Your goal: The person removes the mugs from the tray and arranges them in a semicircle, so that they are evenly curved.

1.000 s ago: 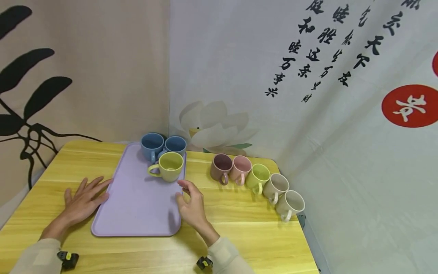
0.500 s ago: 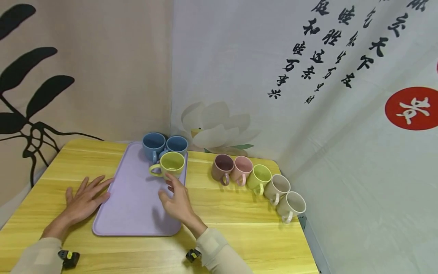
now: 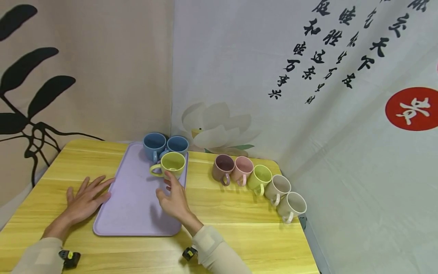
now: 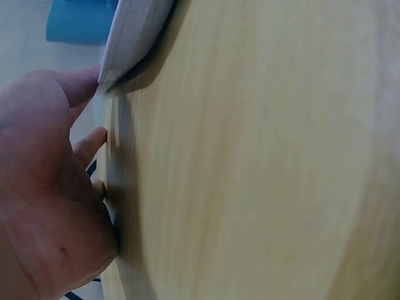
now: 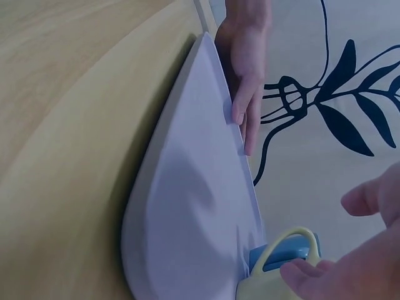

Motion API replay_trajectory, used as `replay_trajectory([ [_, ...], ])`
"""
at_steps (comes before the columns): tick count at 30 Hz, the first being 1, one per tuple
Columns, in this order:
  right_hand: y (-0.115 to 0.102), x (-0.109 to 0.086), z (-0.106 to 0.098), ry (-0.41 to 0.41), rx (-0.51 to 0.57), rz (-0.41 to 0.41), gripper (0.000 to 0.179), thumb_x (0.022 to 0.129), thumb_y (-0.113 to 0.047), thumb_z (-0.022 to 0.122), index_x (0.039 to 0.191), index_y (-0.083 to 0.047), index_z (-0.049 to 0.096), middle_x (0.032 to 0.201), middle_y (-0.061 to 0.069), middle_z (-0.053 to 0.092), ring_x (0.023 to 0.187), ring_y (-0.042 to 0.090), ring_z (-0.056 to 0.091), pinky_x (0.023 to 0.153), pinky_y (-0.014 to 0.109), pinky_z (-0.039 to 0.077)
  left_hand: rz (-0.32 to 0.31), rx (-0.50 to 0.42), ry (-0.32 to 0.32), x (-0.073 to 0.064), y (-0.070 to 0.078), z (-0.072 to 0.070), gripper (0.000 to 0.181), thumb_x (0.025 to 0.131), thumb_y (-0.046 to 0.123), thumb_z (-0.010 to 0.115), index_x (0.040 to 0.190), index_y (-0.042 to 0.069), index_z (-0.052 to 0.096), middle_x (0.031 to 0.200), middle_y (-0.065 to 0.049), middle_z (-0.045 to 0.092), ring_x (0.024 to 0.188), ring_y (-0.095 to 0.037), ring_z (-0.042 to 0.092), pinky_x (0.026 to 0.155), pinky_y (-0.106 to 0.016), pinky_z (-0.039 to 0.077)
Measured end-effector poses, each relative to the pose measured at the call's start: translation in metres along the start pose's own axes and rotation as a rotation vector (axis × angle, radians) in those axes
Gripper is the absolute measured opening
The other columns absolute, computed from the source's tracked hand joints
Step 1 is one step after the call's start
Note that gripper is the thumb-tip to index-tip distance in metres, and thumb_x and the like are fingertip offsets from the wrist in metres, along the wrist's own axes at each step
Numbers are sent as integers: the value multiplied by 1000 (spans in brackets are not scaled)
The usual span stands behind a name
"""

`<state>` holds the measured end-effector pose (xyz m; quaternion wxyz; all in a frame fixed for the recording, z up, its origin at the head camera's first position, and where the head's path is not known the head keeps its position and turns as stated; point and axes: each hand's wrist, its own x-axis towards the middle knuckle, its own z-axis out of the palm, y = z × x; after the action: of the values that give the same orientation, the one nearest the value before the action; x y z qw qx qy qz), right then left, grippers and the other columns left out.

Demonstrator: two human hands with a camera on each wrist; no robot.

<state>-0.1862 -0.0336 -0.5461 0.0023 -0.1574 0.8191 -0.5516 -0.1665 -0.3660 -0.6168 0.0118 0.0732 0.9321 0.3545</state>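
On the far part of a lilac tray (image 3: 137, 213), in the head view, a yellow-green mug (image 3: 174, 163) stood upright with its handle to the left, just on the near side of two blue mugs (image 3: 152, 150). The right hand (image 3: 174, 201) hung over the tray's right side with an index fingertip at that mug's near side; its grip was loose, thumb and fingers apart and curled round nothing, and contact with the mug could not be told. At the left, the left hand (image 3: 84, 201) rested on the tabletop (image 3: 246, 236) with fingers spread, touching the tray's left edge, its grip slack and holding nothing. To the right, a row of mugs (image 3: 258, 179) ran toward the near side, handles facing near.

Seen from the left wrist, one finger met the tray's edge, with a blue mug beyond.

Seen from the right wrist, the right thumb stood well away from its fingers, which overlapped the yellow-green mug
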Motion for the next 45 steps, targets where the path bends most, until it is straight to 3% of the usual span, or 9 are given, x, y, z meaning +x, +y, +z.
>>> replay_trajectory([
  [14, 1, 0, 3, 53, 7, 22, 64, 102, -5, 69, 164, 1, 51, 164, 22, 62, 142, 37, 71, 117, 52, 61, -14, -2, -17, 1, 1, -1, 62, 122, 39, 44, 176, 11, 36, 185, -35, 13, 168, -70, -16, 120, -90, -29],
  [22, 5, 7, 10, 3, -2, 21, 67, 103, -8, 69, 166, 1, 49, 167, 23, 60, 145, 41, 69, 119, 50, 61, -18, 1, -12, 2, 0, -1, 62, 122, 40, 44, 176, 11, 36, 185, -35, 13, 168, -69, -15, 120, -89, -29],
  [32, 4, 22, 25, -56, -13, 90, 64, 102, -13, 72, 162, -3, 54, 162, 20, 65, 143, 37, 72, 118, 44, 62, -29, -7, -31, 1, 1, -3, 63, 122, 41, 44, 177, 11, 34, 186, -35, 11, 168, -69, -16, 119, -89, -30],
  [34, 4, 25, 28, -59, 7, 98, 63, 102, -11, 73, 161, 0, 54, 162, 19, 65, 142, 39, 72, 117, 43, 62, -31, -9, -35, 1, 1, -3, 63, 122, 41, 44, 177, 12, 34, 186, -35, 11, 168, -69, -17, 119, -89, -30],
  [41, 4, 35, 37, -41, 88, 204, 63, 100, -15, 80, 159, -8, 60, 159, 11, 68, 141, 35, 73, 105, 22, 62, -26, -10, -30, 1, 2, -2, 63, 122, 41, 45, 177, 12, 35, 186, -35, 12, 168, -69, -16, 119, -90, -29],
  [45, 2, 39, 40, -43, 148, 255, 65, 99, -16, 82, 158, -8, 59, 158, 16, 67, 142, 33, 73, 108, 26, 62, -21, -6, -23, 0, 3, -2, 63, 122, 41, 45, 176, 11, 36, 185, -35, 13, 169, -69, -15, 120, -90, -28],
])
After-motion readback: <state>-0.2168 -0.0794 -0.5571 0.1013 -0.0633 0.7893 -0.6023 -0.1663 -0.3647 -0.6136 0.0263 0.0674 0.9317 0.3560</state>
